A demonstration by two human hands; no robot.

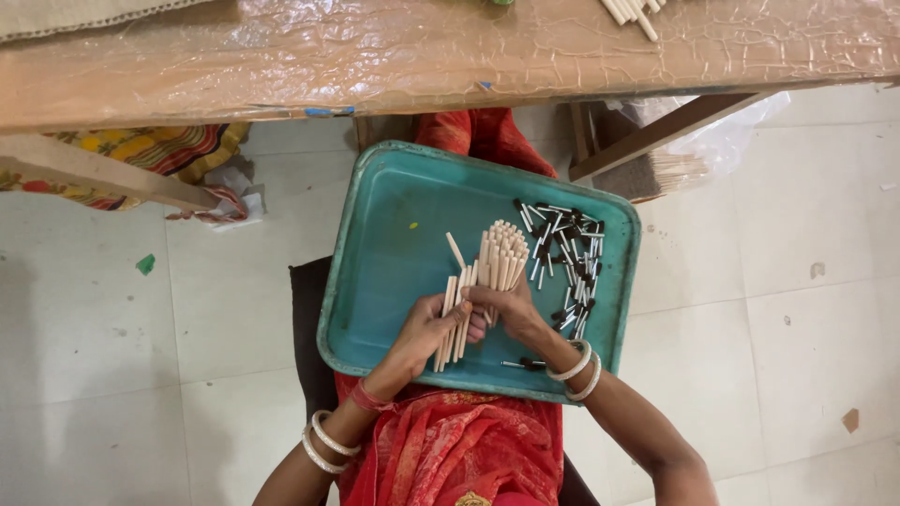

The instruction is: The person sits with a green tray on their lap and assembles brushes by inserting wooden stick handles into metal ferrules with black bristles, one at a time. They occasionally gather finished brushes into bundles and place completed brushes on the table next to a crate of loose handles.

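Note:
A teal metal tray (384, 234) rests on my lap. My right hand (511, 307) is closed round a bundle of pale wooden sticks (503, 251) that fan out away from me. My left hand (424, 330) holds a few more of the same sticks (454, 319), lying close beside the bundle. On the right side of the tray lies a heap of small white rods with black tips (567, 262). One such piece (525, 363) lies near the tray's front edge, by my right wrist.
A worn brown table (375, 56) runs across the top, with several pale sticks (633, 11) on it. A wooden brace (656, 136) and a clear plastic bag (731, 131) sit under it at right. Patterned cloth (159, 150) hangs at left. The floor is pale tile.

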